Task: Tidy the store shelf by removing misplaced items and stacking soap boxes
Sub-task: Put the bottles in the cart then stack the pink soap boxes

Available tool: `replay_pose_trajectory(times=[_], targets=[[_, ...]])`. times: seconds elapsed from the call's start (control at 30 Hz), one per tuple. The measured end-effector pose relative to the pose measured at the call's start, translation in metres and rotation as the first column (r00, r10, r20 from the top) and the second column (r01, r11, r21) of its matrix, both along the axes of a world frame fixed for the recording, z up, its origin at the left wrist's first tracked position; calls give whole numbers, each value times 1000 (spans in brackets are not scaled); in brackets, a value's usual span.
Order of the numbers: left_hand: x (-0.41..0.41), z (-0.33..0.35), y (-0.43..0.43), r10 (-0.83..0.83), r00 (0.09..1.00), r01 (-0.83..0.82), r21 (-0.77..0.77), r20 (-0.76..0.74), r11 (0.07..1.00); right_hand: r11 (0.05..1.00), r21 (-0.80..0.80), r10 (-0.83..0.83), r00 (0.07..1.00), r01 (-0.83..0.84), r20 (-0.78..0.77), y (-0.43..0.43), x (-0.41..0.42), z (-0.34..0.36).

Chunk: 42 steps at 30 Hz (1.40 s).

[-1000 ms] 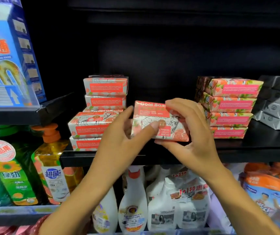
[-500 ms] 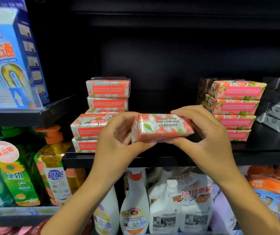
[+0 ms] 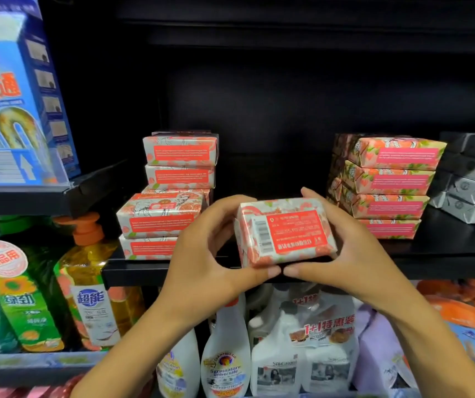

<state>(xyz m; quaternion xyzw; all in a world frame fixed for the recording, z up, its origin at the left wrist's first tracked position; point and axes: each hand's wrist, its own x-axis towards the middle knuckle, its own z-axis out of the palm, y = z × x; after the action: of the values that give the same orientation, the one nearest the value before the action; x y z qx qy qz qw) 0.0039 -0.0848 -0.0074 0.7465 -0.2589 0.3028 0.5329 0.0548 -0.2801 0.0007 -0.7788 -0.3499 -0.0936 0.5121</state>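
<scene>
I'm mid-stacking: my left hand (image 3: 213, 254) and right hand (image 3: 342, 254) both curl round one soap box (image 3: 285, 234), thumbs nearly meeting beneath, just before the shelf (image 3: 446, 262) lip. Next, I'd judge, turn it flat onto the matching pile (image 3: 160, 216) at ten o'clock.

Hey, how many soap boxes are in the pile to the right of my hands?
4, piled on the black shelf: top soap box, second soap box, third soap box, bottom soap box. A darker row behind may hide more. The held soap box is separate.
</scene>
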Motion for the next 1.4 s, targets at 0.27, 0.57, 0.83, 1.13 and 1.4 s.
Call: replay_pose_trajectory(times=[0.27,0.57,0.83,1.13,1.4], targets=[[7,-8,0,-43,999,43,33,-18,999,950,295,89,995,-98,44,-3,-7,6],[6,-3,-3,-89,975,63,-132,-202,989,976,210,-26,935,-52,355,11,-9,-6],[9,-14,1,-69,987,64,-37,-142,997,991,-135,50,951,-8,305,-6,1,-2],[9,-34,9,400,915,-394,335,53,856,944,-156,-236,925,291,298,0,33,5],[20,-45,13,401,869,-494,500,288,711,917,-315,-188,961,245,201,37,64,11]])
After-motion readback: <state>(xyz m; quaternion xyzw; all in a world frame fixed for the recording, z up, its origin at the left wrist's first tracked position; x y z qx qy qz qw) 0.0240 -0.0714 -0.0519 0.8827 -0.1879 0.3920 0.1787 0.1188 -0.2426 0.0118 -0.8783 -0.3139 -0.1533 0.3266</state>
